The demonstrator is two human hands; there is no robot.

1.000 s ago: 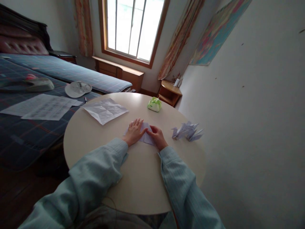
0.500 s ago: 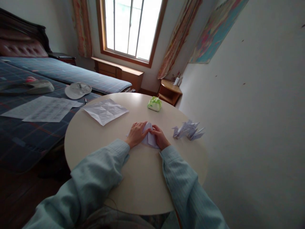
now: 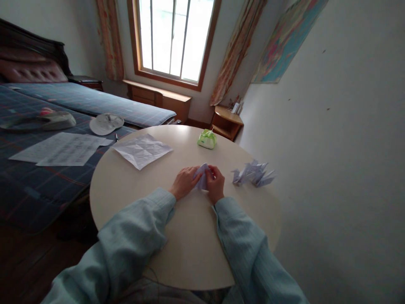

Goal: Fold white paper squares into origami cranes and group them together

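Note:
Between my hands, over the middle of the round table [image 3: 186, 236], is a folded sheet of white paper [image 3: 202, 180] with a pointed top. My left hand [image 3: 184, 182] grips its left side, thumb on the near face. My right hand [image 3: 215, 182] pinches the right side near the top, fingers bent. Parts of the paper are hidden behind my fingers. To the right of my right hand stand several folded paper cranes [image 3: 253, 173], bunched together. A creased, unfolded sheet of paper [image 3: 142, 150] lies flat at the table's back left.
A green and white tissue pack [image 3: 207, 139] lies near the table's far edge. On the bed [image 3: 19, 177] at left are printed sheets [image 3: 69, 150], a pen [image 3: 117, 137] and a white cap [image 3: 106, 124]. A wall [image 3: 341, 169] runs along the right.
My right hand has moved up the paper, its fingers now bent near the tip. The paper looks narrower and more raised between my hands. The view has shifted slightly.

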